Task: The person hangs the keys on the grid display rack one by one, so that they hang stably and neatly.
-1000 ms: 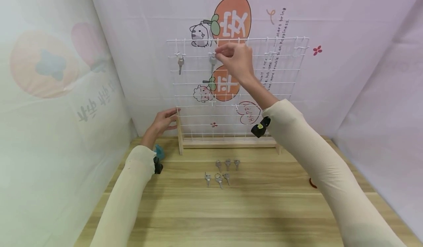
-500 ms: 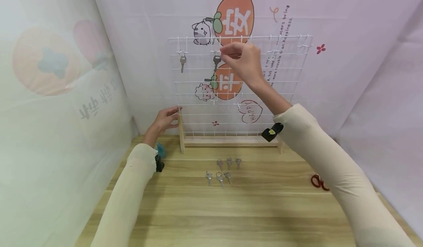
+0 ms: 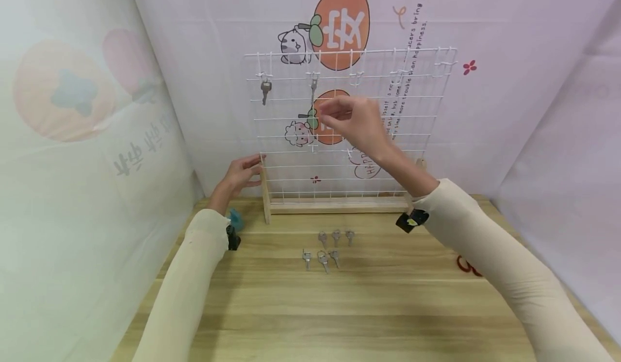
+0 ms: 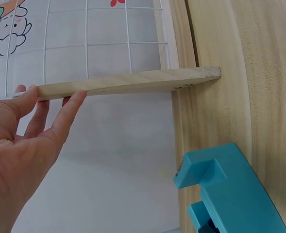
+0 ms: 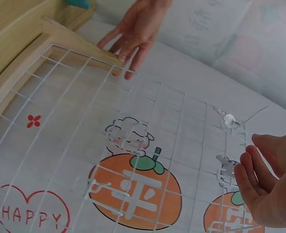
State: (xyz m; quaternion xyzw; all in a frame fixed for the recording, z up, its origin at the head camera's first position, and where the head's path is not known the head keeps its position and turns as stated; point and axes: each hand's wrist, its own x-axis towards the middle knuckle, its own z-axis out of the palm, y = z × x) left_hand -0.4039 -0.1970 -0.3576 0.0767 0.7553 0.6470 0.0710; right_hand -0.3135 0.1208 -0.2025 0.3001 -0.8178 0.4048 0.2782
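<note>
Left hand (image 3: 239, 176) has the wooden upright (image 4: 128, 83) pinched in its fingers. Right hand (image 3: 358, 120)'s just kinda loosely curled, holding nothing, near two hanging keys (image 3: 266, 86) on the wire grid (image 3: 378, 51); six loose keys (image 3: 324, 262) lie on the tabletop (image 3: 310, 313).

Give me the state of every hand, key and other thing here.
Left hand: gripping the wooden upright
Right hand: empty, in front of the wire grid
Wire grid: standing
Leftmost hung key: hanging
Second hung key: hanging to its right
Back three keys: lying on the table
Front three keys: lying on the table
Teal object: on the table
Red loops: partly hidden
</note>
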